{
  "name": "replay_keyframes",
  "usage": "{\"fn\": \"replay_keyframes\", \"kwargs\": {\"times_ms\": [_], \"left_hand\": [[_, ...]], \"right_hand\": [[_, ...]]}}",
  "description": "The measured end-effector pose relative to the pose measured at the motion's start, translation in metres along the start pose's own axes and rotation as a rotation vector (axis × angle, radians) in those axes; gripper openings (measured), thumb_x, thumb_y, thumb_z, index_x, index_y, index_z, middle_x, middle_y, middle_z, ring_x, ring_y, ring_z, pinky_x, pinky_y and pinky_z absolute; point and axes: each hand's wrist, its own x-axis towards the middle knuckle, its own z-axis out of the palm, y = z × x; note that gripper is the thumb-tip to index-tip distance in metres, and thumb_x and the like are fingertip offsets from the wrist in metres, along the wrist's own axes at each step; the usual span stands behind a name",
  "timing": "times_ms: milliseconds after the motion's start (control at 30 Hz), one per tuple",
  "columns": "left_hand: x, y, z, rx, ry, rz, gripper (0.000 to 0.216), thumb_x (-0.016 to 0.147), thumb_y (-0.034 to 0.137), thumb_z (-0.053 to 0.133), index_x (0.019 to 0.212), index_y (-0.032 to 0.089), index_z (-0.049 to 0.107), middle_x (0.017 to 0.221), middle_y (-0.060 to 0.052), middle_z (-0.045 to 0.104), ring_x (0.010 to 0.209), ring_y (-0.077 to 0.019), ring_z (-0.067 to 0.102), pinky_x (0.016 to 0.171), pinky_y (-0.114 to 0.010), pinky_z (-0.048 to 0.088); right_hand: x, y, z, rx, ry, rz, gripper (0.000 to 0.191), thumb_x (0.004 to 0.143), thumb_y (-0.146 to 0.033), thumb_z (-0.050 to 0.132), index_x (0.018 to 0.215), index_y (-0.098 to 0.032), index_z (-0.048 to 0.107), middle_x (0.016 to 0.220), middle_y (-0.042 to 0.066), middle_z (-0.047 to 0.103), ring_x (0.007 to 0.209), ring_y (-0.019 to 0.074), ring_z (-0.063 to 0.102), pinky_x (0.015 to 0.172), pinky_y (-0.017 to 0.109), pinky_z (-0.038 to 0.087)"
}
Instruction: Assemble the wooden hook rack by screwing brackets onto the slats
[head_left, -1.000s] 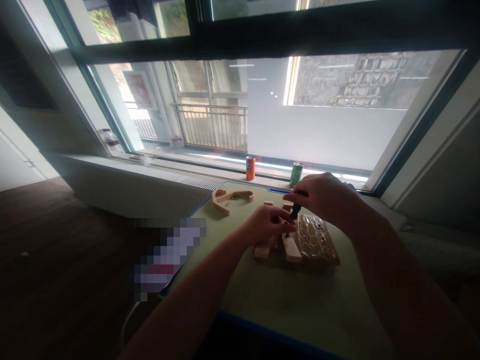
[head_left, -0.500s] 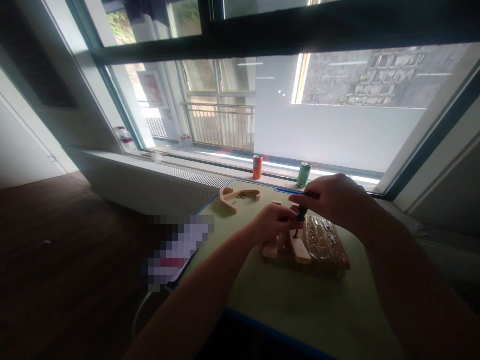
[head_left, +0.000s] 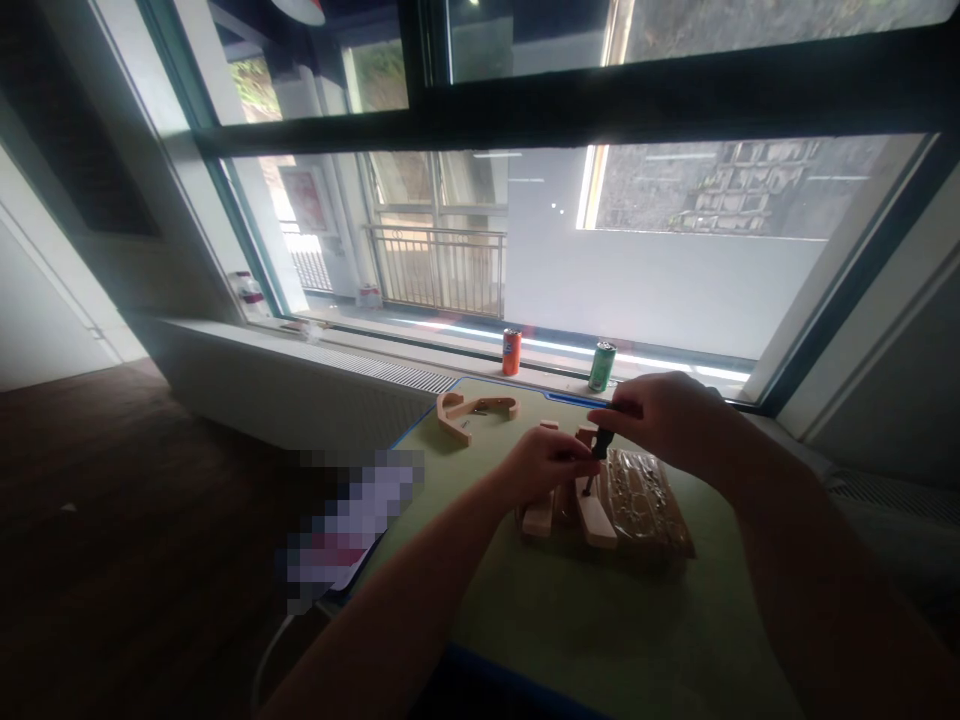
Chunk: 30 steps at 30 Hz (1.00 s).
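My right hand [head_left: 671, 415] is closed round the top of a black-handled screwdriver [head_left: 602, 443]. Lower down, the fingertips of my left hand [head_left: 536, 465] pinch the same screwdriver near the base of its handle. Its shaft points down, slightly tilted, with the tip at a pale wooden bar [head_left: 598, 523]; the screw head, if any, is too small to see. A second wooden bar [head_left: 538, 518] lies to the left, partly under my left hand. Right of the bars is a clear plastic pack [head_left: 649, 505] with small shiny parts on brown backing.
On the light green table [head_left: 540, 610] a curved wooden frame [head_left: 455, 428] lies far left, small metal pieces beside it. An orange can [head_left: 511, 353] and a green can [head_left: 602, 367] stand on the windowsill. A blurred pale object [head_left: 360, 520] sits at the left edge.
The view has tilted up a little, so everything sits slightly lower in the picture. Both hands keep their hold on the screwdriver, and its tip stays at the same wooden bar.
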Motion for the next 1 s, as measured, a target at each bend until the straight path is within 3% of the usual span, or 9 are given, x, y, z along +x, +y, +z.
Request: {"fn": "replay_keyframes", "kwargs": {"times_ms": [133,300,433,533,600,733,833,1000], "left_hand": [[0.001,-0.003,-0.003,-0.11,-0.076,0.003,0.033,0.07,0.037,0.063,0.085,0.009,0.068,0.078,-0.006,0.063,0.072,-0.0134,0.056,0.065,-0.022,0.044],[-0.002,0.003,-0.006,-0.181,-0.179,-0.021,0.032,0.072,0.035,0.06,0.09,0.01,0.067,0.081,-0.007,0.065,0.076,-0.0135,0.057,0.069,-0.022,0.044],[-0.003,0.004,-0.003,-0.13,-0.096,-0.064,0.035,0.064,0.038,0.067,0.085,0.01,0.067,0.07,-0.003,0.061,0.061,-0.009,0.052,0.055,-0.019,0.04],[-0.002,0.0,0.0,-0.117,-0.046,-0.05,0.034,0.062,0.038,0.069,0.079,0.009,0.067,0.066,-0.002,0.06,0.061,-0.0097,0.052,0.055,-0.02,0.041],[-0.002,-0.002,0.0,-0.125,-0.072,-0.027,0.031,0.065,0.037,0.067,0.08,0.009,0.068,0.069,-0.004,0.062,0.065,-0.0117,0.055,0.059,-0.021,0.043],[-0.003,0.003,-0.006,-0.178,-0.181,-0.018,0.03,0.071,0.034,0.061,0.09,0.012,0.068,0.082,-0.007,0.066,0.081,-0.0162,0.058,0.072,-0.025,0.045],[-0.004,0.007,-0.007,-0.163,-0.192,-0.04,0.033,0.07,0.035,0.063,0.093,0.012,0.067,0.081,-0.006,0.065,0.077,-0.0149,0.058,0.068,-0.023,0.045],[-0.003,0.002,-0.002,-0.102,-0.085,-0.057,0.033,0.065,0.037,0.066,0.083,0.009,0.068,0.073,-0.004,0.063,0.063,-0.0102,0.054,0.057,-0.02,0.042]], "right_hand": [[-0.004,-0.003,-0.005,0.156,-0.025,-0.02,0.024,0.079,-0.038,0.05,0.089,-0.02,0.063,0.066,0.001,0.064,0.051,0.0095,0.053,0.048,0.021,0.034],[-0.003,-0.009,-0.004,0.218,0.021,-0.003,0.021,0.079,-0.036,0.051,0.085,-0.019,0.061,0.07,0.001,0.064,0.056,0.0103,0.055,0.05,0.021,0.037],[0.0,-0.011,-0.001,0.166,0.024,-0.031,0.024,0.077,-0.042,0.053,0.079,-0.02,0.062,0.062,-0.001,0.061,0.05,0.0092,0.05,0.047,0.021,0.034],[0.0,-0.014,-0.001,0.034,0.054,0.038,0.038,0.074,-0.053,0.052,0.064,-0.018,0.06,0.052,0.0,0.056,0.043,0.0093,0.044,0.043,0.023,0.028],[-0.001,-0.016,-0.002,0.032,0.073,0.04,0.039,0.075,-0.054,0.05,0.068,-0.018,0.061,0.054,0.001,0.058,0.045,0.01,0.046,0.044,0.023,0.03],[-0.003,-0.015,-0.005,0.166,0.063,-0.118,0.023,0.081,-0.037,0.05,0.087,-0.021,0.065,0.074,0.001,0.065,0.06,0.0103,0.055,0.055,0.022,0.037],[-0.001,-0.012,-0.004,0.124,0.028,-0.099,0.025,0.078,-0.041,0.052,0.076,-0.02,0.066,0.066,0.0,0.063,0.055,0.0097,0.052,0.051,0.022,0.035],[0.001,-0.01,0.0,-0.103,0.052,0.059,0.049,0.078,-0.056,0.042,0.055,-0.017,0.059,0.046,0.001,0.052,0.041,0.0094,0.04,0.043,0.024,0.024]]}}
